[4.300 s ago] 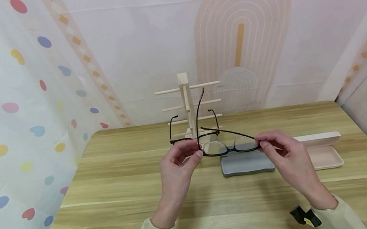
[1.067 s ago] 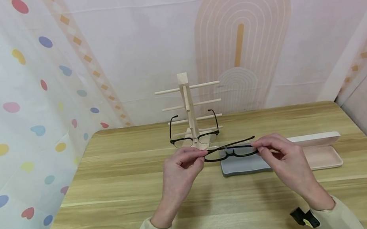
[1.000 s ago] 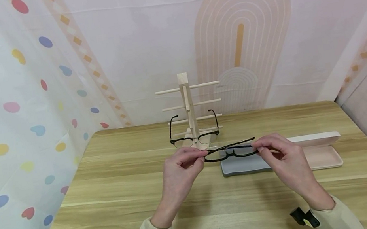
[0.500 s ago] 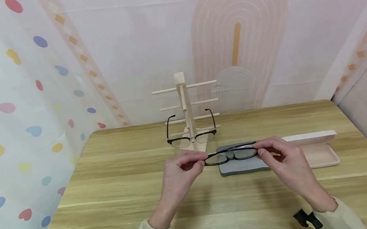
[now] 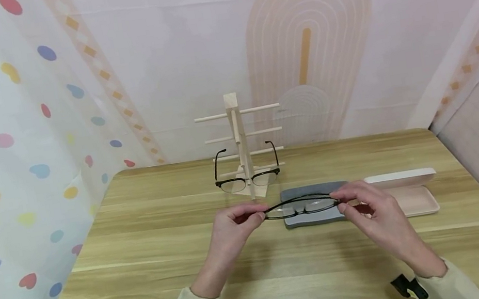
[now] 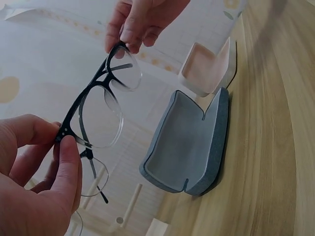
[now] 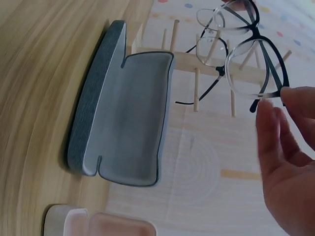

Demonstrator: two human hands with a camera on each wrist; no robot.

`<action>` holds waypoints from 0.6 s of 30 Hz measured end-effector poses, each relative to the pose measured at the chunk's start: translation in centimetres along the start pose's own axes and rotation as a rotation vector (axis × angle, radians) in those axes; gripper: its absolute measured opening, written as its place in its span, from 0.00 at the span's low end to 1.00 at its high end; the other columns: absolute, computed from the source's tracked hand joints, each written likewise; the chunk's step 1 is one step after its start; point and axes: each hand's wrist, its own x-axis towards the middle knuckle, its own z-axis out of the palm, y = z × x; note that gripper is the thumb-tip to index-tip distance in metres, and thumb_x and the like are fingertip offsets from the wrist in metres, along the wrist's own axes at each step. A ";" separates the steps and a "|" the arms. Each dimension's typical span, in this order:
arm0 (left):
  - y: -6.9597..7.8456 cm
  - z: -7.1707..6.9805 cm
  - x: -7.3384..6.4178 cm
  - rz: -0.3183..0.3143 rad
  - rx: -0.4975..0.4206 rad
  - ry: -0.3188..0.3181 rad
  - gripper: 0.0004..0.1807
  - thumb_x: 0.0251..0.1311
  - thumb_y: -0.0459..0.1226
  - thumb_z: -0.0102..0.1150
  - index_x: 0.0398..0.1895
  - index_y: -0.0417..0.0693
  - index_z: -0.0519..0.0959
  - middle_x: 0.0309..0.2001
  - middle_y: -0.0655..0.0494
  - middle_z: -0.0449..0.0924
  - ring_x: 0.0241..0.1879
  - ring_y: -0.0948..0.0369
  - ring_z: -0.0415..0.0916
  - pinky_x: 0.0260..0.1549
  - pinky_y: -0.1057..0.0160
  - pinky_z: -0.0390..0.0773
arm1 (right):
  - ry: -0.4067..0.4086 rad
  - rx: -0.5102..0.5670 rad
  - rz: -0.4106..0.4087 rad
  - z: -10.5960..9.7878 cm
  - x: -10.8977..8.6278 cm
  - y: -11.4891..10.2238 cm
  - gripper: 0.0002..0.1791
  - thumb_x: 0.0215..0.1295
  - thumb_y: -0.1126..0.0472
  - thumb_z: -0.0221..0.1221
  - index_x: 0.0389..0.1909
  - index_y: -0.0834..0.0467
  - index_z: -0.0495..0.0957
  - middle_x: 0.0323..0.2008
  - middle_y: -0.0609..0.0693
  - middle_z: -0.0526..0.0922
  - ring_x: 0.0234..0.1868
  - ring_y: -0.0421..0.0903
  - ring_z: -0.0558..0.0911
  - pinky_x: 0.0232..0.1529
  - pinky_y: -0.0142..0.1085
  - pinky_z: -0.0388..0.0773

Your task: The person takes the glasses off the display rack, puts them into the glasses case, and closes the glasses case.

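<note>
A pair of black-framed eyeglasses (image 5: 300, 212) is held level above the table, lens rims toward me, both temples folded behind. My left hand (image 5: 229, 240) pinches its left corner between thumb and fingers. At the opposite corner my right hand (image 5: 380, 216) grips the frame the same way. In the left wrist view, the clear lower rims of the glasses (image 6: 93, 84) show. Just behind and below them lies a grey glasses case (image 5: 312, 219); both wrist views show it standing open, with its grey lining (image 7: 133, 118) bare.
A wooden display stand (image 5: 235, 124) with horizontal pegs stands at the back; a second pair of black half-rimmed glasses (image 5: 229, 182) hangs low on it. Right of the grey case, an open pale pink case (image 5: 421, 200) lies on the wooden table (image 5: 145, 269). A patterned curtain hangs behind.
Earlier one temple stuck up and the other slanted across; both now lie folded behind the lenses. The hands have come slightly lower with the glasses, and the head view has shifted slightly.
</note>
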 end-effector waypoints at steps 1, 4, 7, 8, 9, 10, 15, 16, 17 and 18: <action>-0.1 0.0 0.0 -0.003 -0.007 -0.006 0.09 0.62 0.26 0.65 0.43 0.39 0.90 0.45 0.50 0.88 0.43 0.61 0.81 0.40 0.70 0.81 | -0.002 -0.017 -0.014 0.0 0.0 0.1 0.16 0.63 0.77 0.66 0.47 0.58 0.87 0.49 0.48 0.84 0.43 0.36 0.83 0.41 0.24 0.82; -0.2 -0.1 0.2 -0.015 -0.025 -0.025 0.09 0.62 0.26 0.65 0.43 0.36 0.89 0.45 0.48 0.88 0.42 0.62 0.81 0.42 0.69 0.81 | -0.021 -0.057 -0.037 -0.2 -0.1 0.3 0.17 0.62 0.77 0.67 0.48 0.57 0.86 0.52 0.50 0.82 0.48 0.37 0.81 0.47 0.22 0.77; -0.4 -0.1 0.3 -0.037 -0.041 -0.039 0.09 0.61 0.26 0.65 0.43 0.35 0.89 0.45 0.47 0.89 0.42 0.62 0.81 0.44 0.68 0.81 | -0.050 -0.061 -0.037 -0.2 -0.1 0.6 0.17 0.63 0.77 0.66 0.48 0.56 0.85 0.55 0.51 0.83 0.54 0.37 0.80 0.55 0.21 0.74; -0.5 -0.1 0.4 -0.047 -0.052 -0.043 0.09 0.61 0.27 0.66 0.44 0.34 0.89 0.45 0.47 0.89 0.43 0.62 0.81 0.44 0.67 0.81 | -0.057 -0.049 -0.035 -0.2 -0.2 0.6 0.17 0.63 0.77 0.66 0.48 0.57 0.85 0.54 0.51 0.84 0.56 0.36 0.79 0.55 0.21 0.74; -0.6 -0.1 0.4 -0.059 -0.063 -0.046 0.09 0.61 0.27 0.66 0.44 0.34 0.89 0.45 0.47 0.89 0.43 0.62 0.81 0.45 0.67 0.81 | -0.062 -0.038 -0.033 -0.2 -0.2 0.7 0.17 0.63 0.77 0.66 0.49 0.57 0.85 0.54 0.51 0.84 0.56 0.35 0.79 0.55 0.21 0.74; -0.7 -0.1 0.4 -0.072 -0.075 -0.048 0.10 0.61 0.27 0.66 0.44 0.34 0.88 0.45 0.48 0.89 0.44 0.62 0.81 0.46 0.66 0.80 | -0.064 -0.026 -0.030 -0.1 -0.3 0.7 0.17 0.63 0.77 0.66 0.49 0.58 0.85 0.53 0.51 0.85 0.56 0.35 0.79 0.55 0.21 0.76; -1.2 -0.1 0.5 -0.118 -0.155 -0.077 0.12 0.63 0.29 0.66 0.48 0.31 0.86 0.46 0.49 0.87 0.46 0.60 0.81 0.51 0.63 0.80 | -0.050 0.010 -0.015 0.0 -0.5 0.9 0.17 0.64 0.78 0.65 0.50 0.60 0.85 0.48 0.52 0.86 0.48 0.37 0.83 0.47 0.23 0.81; -1.3 -0.1 0.5 -0.125 -0.171 -0.082 0.13 0.64 0.29 0.66 0.49 0.30 0.85 0.46 0.49 0.87 0.46 0.59 0.81 0.52 0.62 0.80 | -0.047 0.011 -0.009 0.0 -0.5 1.0 0.17 0.64 0.77 0.65 0.51 0.60 0.85 0.47 0.51 0.87 0.47 0.39 0.84 0.47 0.23 0.81; -1.4 0.0 0.5 -0.131 -0.186 -0.087 0.14 0.65 0.30 0.66 0.50 0.29 0.85 0.46 0.50 0.86 0.46 0.59 0.81 0.52 0.62 0.80 | -0.044 0.012 -0.004 0.0 -0.6 1.0 0.17 0.64 0.77 0.65 0.51 0.60 0.85 0.47 0.51 0.87 0.46 0.40 0.84 0.47 0.23 0.81; -1.5 0.0 0.5 -0.137 -0.203 -0.090 0.14 0.65 0.30 0.66 0.51 0.29 0.84 0.46 0.50 0.86 0.47 0.59 0.81 0.52 0.62 0.80 | -0.042 0.012 0.002 0.0 -0.6 1.1 0.17 0.64 0.77 0.65 0.51 0.60 0.85 0.46 0.51 0.87 0.46 0.41 0.85 0.47 0.23 0.81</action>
